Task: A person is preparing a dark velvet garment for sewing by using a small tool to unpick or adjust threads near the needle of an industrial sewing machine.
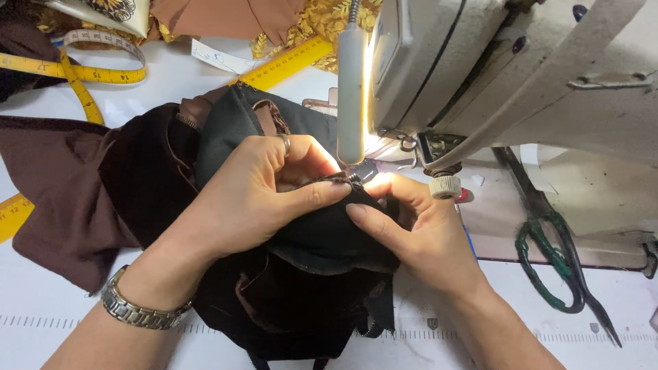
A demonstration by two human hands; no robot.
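A bundle of dark brown and black fabric (301, 288) lies on the white table in front of a cream sewing machine (480, 62). My left hand (260, 192), with a ring and a metal wristwatch (140, 312), pinches a folded fabric edge near the needle area. My right hand (411, 226) presses the same edge from the right, fingertips meeting the left thumb at a small zipper end (351, 179). A bright lamp (352, 89) lights the spot. The needle itself is hidden behind the lamp and fingers.
Green-handled scissors (555, 260) lie on the machine bed at the right. A yellow tape measure (82, 72) curls at the top left beside a yellow ruler (288, 62). Gold-patterned cloth (329, 17) sits at the back. A printed scale runs along the table's front edge (439, 336).
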